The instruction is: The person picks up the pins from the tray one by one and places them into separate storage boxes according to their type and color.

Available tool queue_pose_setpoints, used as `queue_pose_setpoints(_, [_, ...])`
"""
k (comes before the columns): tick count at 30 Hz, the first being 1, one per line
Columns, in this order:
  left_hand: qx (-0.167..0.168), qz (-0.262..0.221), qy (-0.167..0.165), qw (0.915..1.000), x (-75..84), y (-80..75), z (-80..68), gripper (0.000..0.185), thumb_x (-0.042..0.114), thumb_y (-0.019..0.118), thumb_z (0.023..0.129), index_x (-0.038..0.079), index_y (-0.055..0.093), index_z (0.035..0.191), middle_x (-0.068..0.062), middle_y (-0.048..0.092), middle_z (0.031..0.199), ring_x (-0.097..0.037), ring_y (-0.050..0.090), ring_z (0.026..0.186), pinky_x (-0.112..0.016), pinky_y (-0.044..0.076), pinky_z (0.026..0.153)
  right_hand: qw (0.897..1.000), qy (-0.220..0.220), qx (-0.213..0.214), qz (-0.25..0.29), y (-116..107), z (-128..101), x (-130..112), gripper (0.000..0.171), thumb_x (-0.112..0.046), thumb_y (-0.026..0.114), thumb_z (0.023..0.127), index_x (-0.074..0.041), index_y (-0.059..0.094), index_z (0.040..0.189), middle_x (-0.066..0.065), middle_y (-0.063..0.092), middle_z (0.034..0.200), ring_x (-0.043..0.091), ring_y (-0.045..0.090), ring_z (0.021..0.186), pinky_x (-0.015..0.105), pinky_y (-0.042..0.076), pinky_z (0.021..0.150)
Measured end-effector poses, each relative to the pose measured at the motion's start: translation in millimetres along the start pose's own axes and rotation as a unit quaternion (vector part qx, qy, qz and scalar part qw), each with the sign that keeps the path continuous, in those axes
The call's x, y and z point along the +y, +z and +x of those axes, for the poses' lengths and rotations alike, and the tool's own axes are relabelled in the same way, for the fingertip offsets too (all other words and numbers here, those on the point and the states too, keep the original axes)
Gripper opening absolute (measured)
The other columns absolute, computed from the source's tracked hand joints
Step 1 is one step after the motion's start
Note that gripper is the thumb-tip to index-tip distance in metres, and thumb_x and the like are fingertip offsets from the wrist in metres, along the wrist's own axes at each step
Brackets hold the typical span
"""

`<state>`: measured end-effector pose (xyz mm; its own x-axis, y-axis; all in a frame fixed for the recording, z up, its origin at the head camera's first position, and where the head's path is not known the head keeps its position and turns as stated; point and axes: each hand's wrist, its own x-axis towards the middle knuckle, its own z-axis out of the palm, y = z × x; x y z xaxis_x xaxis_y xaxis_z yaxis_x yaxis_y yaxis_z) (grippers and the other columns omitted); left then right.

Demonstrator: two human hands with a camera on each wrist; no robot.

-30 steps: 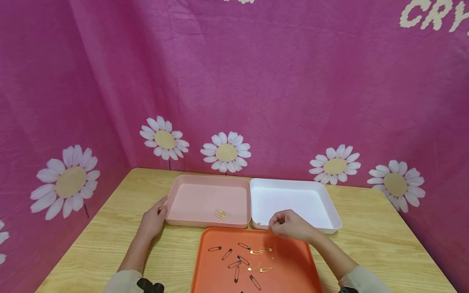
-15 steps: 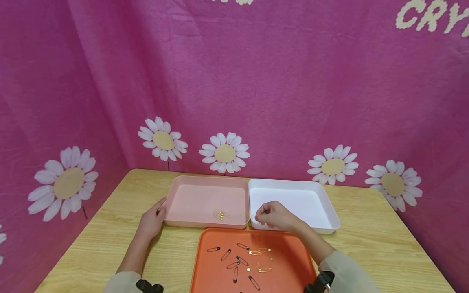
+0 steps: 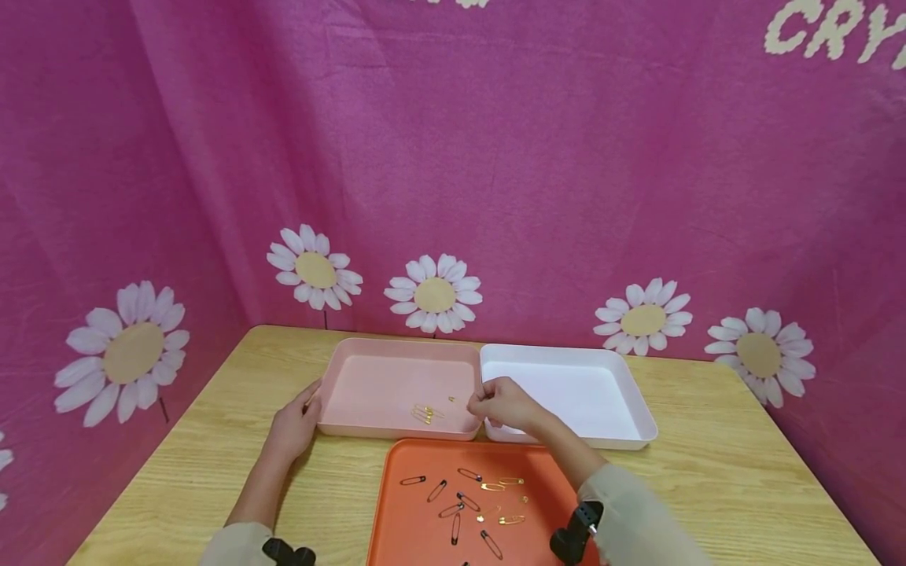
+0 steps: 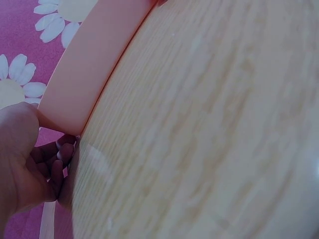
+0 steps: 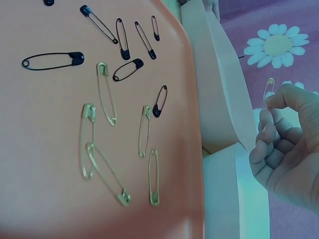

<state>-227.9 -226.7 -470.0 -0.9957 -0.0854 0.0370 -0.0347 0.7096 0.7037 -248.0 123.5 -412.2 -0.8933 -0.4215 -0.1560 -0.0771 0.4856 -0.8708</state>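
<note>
On the left of the light wooden table (image 3: 177, 472), the left hand (image 3: 293, 424) rests against the outer left wall of the shallow pink plastic tray (image 3: 396, 428), its fingers (image 4: 60, 164) curled at the tray's near corner, seemingly to keep it from sliding. A few small gold safety pins (image 3: 425, 413) lie together near the tray's near wall. Just right of them, the right hand (image 3: 499, 405) hovers over the seam where the pink tray meets the shallow white plastic tray (image 3: 630, 393), pinching one small gold safety pin (image 5: 269, 88) between thumb and forefinger, the other fingers folded in; the pin stands upright above the pink side, clear of the floor. Nearer the person, the flat orange plastic tray (image 3: 410, 542) holds the loose mix of gold and black safety pins (image 3: 467, 503), spread apart so each can be picked singly.
</note>
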Motion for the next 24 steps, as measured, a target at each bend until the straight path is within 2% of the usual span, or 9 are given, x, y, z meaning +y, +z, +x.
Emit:
queue_pose_setpoints(8, [0.002,0.001,0.002,1.0000,-1.0,0.0,0.5,0.046,0.022,0.034,0.100,0.005,0.035,0.143,-0.031,0.045,0.133,-0.048,0.040,0.126,-0.056,0.033,0.103,1.000,-0.010,0.009,-0.017,9.3,13.6,-5.4,0.013,-0.009,0.058,0.082,0.003,0.063,0.081,-0.004,0.045,0.057,0.007,0.040,0.051,0.022,0.035,0.050])
queue_pose_setpoints(16, [-0.004,0.000,-0.010,0.9999,-1.9,0.2,1.2,0.047,0.025,0.033,0.101,0.007,0.034,0.144,-0.030,0.042,0.136,-0.047,0.037,0.128,-0.056,0.031,0.105,0.999,-0.005,0.040,-0.031,23.5,25.5,-8.4,0.010,-0.010,0.062,0.078,-0.001,0.065,0.077,-0.004,0.052,0.066,0.009,0.045,0.061,0.021,0.036,0.053])
queue_pose_setpoints(24, [-0.008,-0.005,-0.011,0.9999,-3.5,1.1,2.7,0.048,0.026,0.032,0.101,0.007,0.033,0.144,-0.030,0.041,0.137,-0.047,0.037,0.129,-0.056,0.030,0.105,0.998,-0.014,0.056,-0.011,35.0,32.0,-17.9,0.009,-0.007,0.061,0.076,0.000,0.064,0.070,-0.007,0.047,0.058,0.006,0.034,0.051,0.022,0.027,0.047])
